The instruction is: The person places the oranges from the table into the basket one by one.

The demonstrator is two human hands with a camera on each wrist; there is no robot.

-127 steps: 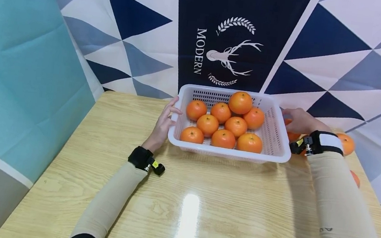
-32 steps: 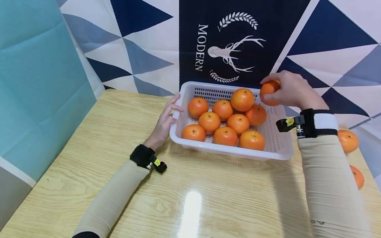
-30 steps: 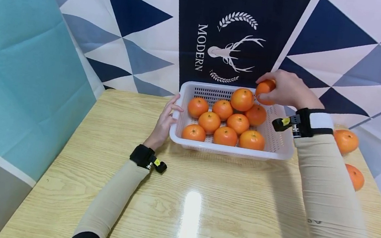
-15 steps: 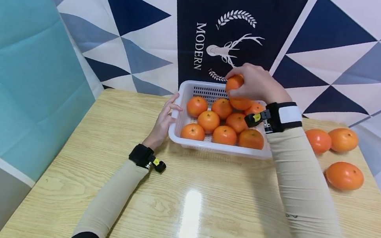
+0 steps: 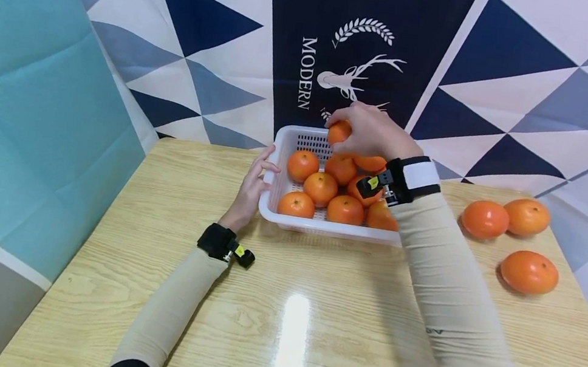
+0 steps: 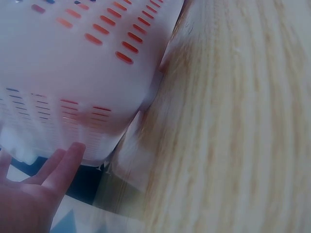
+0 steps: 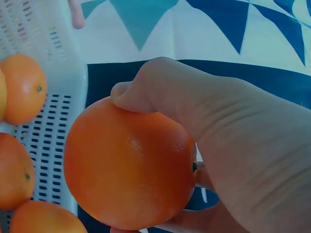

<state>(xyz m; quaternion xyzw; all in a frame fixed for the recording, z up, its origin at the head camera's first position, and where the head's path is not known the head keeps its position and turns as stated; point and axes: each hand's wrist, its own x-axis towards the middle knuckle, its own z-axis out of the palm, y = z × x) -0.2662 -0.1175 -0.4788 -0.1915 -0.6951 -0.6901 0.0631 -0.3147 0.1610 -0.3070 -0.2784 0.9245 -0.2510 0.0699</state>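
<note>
My right hand [image 5: 369, 133] grips an orange [image 5: 339, 131] above the back of a white perforated plastic basket [image 5: 332, 228]. In the right wrist view the thumb lies across the top of this orange [image 7: 129, 165], with other fingers curled beneath it. Several oranges [image 5: 320, 188] sit in the basket; those at its right are partly hidden by the right hand and wrist. My left hand [image 5: 250, 193] rests at the basket's left rim, fingertips over the edge. The left wrist view shows extended fingers [image 6: 68, 167] against the slotted side wall [image 6: 73, 116].
Three oranges lie on the wooden table [image 5: 189, 317] to the right: a reddish one [image 5: 485, 219], another behind it [image 5: 527, 216] and one nearer [image 5: 529, 272]. A patterned cloth backdrop [image 5: 205, 7] stands right behind the basket.
My right hand took an orange from the table at the right, lifted it and carried it left over the basket. The three table oranges are now uncovered. The left hand stays at the rim.
</note>
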